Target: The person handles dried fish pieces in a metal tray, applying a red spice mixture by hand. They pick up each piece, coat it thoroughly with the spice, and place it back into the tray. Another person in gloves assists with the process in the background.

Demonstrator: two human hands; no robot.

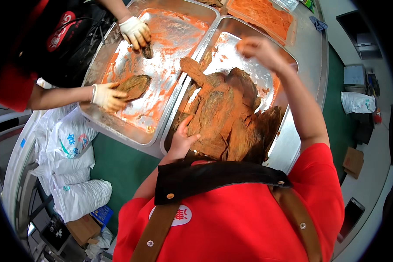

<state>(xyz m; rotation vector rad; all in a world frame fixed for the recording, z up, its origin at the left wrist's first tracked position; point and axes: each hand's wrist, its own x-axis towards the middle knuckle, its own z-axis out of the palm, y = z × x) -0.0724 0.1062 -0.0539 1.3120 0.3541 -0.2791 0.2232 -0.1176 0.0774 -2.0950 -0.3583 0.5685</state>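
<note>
My left hand (pixel 183 139) rests at the lower left edge of a large piece of dried meat (pixel 213 114) coated in orange-red powder, thumb and fingers spread around its edge. Several such pieces are heaped in the near half of a metal tray (pixel 293 60). My right hand (pixel 253 49) is raised over the far part of this tray, blurred, its fingers bunched with orange powder on the tips; whether they pinch any powder is unclear. Beyond it lies a clear plastic tub (pixel 294 31) of orange-red powder (pixel 262 14).
A co-worker's gloved hands (pixel 109 96) hold dark pieces (pixel 134 86) in a second metal tray (pixel 147 139), whose rim adjoins mine on the left. White woven sacks (pixel 82 196) stand on the green floor at lower left. The steel table (pixel 309 42) extends along the right.
</note>
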